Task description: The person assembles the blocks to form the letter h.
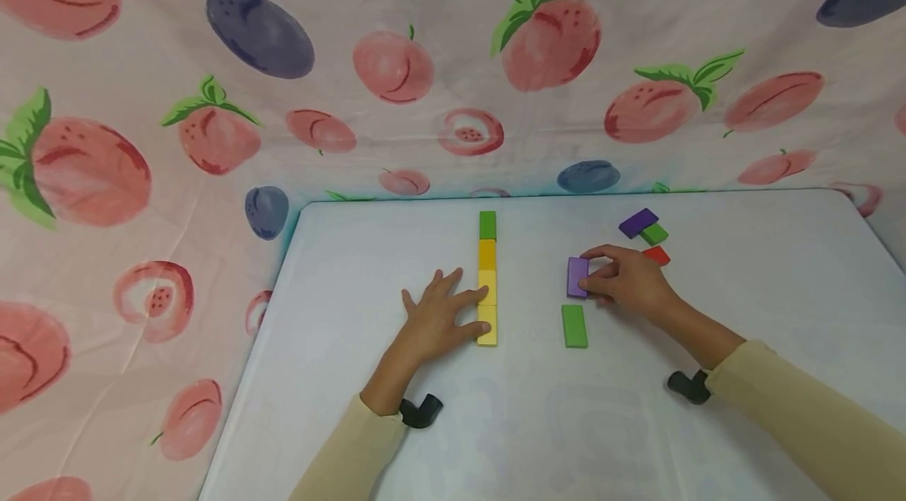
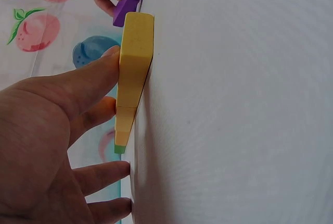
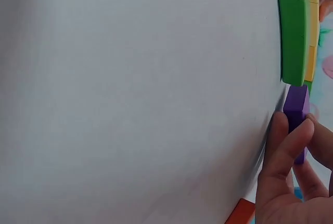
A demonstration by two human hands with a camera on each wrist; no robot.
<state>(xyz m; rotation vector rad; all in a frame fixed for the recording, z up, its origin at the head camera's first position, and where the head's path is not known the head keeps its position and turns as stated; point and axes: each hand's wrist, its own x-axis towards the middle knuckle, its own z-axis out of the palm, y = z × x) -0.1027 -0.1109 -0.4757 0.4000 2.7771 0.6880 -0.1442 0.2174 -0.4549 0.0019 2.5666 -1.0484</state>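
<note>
A straight column of blocks runs away from me: a yellow block [image 1: 486,336] nearest, another yellow block [image 1: 488,281], an amber block [image 1: 487,255] and a green block [image 1: 487,225] at the far end. My left hand [image 1: 433,322] lies spread at its left, thumb and index finger touching the two yellow blocks. To the right, my right hand [image 1: 632,281] pinches a light purple block [image 1: 576,278] between thumb and fingers, low at the table. Just nearer than it lies a separate green block [image 1: 575,326], nearly in line with it.
Beyond my right hand, a dark purple block [image 1: 638,222] touches or overlaps a small-looking green block [image 1: 654,234]. A red block [image 1: 657,255] is partly hidden behind the hand. The white table [image 1: 340,273] ends at a fruit-print cloth [image 1: 425,131] behind and at left.
</note>
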